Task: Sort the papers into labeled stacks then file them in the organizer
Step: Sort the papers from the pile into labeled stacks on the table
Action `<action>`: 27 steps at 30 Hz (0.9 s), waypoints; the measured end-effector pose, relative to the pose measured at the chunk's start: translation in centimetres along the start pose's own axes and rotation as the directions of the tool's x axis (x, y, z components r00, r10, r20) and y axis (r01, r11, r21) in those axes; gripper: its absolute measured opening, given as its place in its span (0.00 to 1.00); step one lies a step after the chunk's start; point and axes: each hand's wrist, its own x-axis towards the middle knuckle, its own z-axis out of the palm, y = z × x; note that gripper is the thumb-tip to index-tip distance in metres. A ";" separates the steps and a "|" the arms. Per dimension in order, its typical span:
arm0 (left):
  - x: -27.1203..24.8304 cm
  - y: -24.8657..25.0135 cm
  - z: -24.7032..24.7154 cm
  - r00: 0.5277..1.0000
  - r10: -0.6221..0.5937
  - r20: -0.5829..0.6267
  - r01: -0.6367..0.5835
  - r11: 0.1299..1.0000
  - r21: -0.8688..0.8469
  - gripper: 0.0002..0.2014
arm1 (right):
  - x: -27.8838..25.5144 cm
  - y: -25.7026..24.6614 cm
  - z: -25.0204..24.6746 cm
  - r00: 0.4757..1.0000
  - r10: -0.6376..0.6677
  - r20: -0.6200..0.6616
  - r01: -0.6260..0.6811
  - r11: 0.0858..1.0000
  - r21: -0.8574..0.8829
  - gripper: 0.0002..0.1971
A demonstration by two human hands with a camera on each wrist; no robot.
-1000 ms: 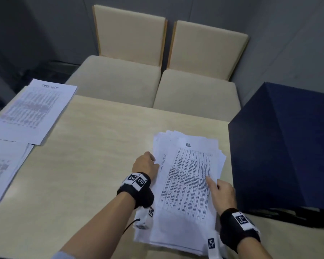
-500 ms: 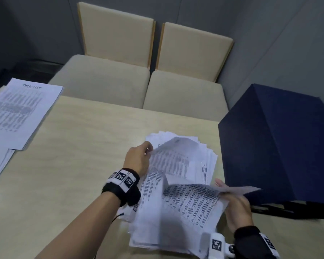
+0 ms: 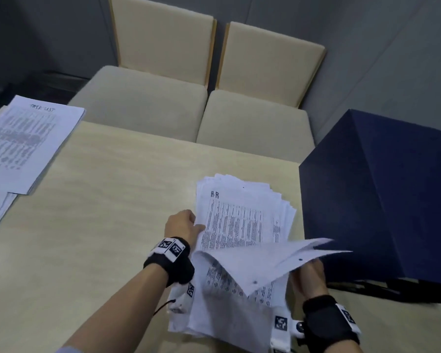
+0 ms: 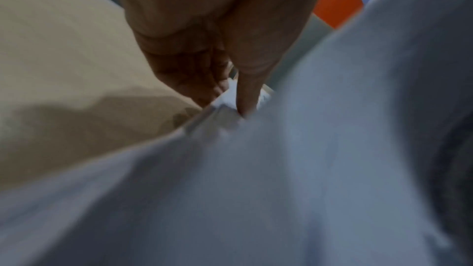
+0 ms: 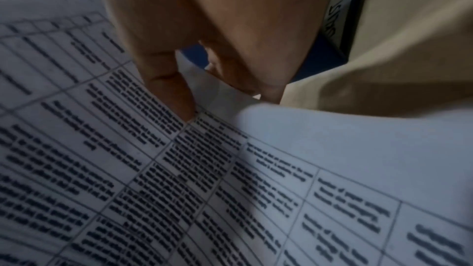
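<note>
Our right hand [image 3: 308, 278] pinches the lifted sheet [image 3: 270, 261] at its right edge, thumb above and fingers beneath, as the right wrist view shows, so the page curls up off the heap with its printed table facing down. Our left hand [image 3: 182, 226] rests at the left edge of the unsorted pile [image 3: 242, 225], fingers curled loosely and the thumb [image 4: 247, 90] pressing down on the paper's edge. The top page left showing on the pile is headed "H-R". The pile lies on the pale wooden table [image 3: 107, 212], just beside the dark blue organizer [image 3: 382, 200] at our right. Well apart, at the table's far left, a sorted stack [image 3: 26, 143] lies flat, headed by handwriting too blurred to read surely. Two beige chairs [image 3: 189, 80] stand beyond the table.
</note>
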 end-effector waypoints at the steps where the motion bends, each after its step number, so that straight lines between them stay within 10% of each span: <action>1: 0.3 -0.1 -0.1 1.000 0.017 -0.018 -0.016 0.999 0.029 0.16 | 0.0 0.1 -0.1 0.999 -0.001 0.032 0.000 1.000 0.010 0.14; 7: 0.1 0.8 -3.8 0.981 0.182 -0.065 -0.136 0.892 0.432 0.15 | -0.2 -0.4 0.5 0.984 -0.033 0.174 0.019 0.996 0.082 0.09; 11: -0.5 0.9 -5.4 0.941 0.330 -0.078 -0.331 0.944 0.008 0.18 | 0.5 -0.6 0.8 0.963 0.019 0.267 -0.057 0.990 0.132 0.14; 15: -1.2 1.1 -5.1 0.912 0.378 0.161 -0.165 0.696 -0.699 0.08 | 0.8 -1.4 1.1 0.956 0.075 0.284 -0.131 0.974 0.184 0.18; 23: -0.3 -0.1 -2.7 0.945 0.303 0.125 -0.138 0.713 -0.687 0.20 | -0.2 -1.4 0.2 0.994 -0.049 0.101 0.042 0.996 0.075 0.04; 27: 0.8 -1.0 -1.9 0.987 0.158 -0.025 -0.140 0.775 -0.617 0.15 | -0.1 -1.5 -0.4 0.996 -0.066 0.055 0.056 0.984 0.167 0.19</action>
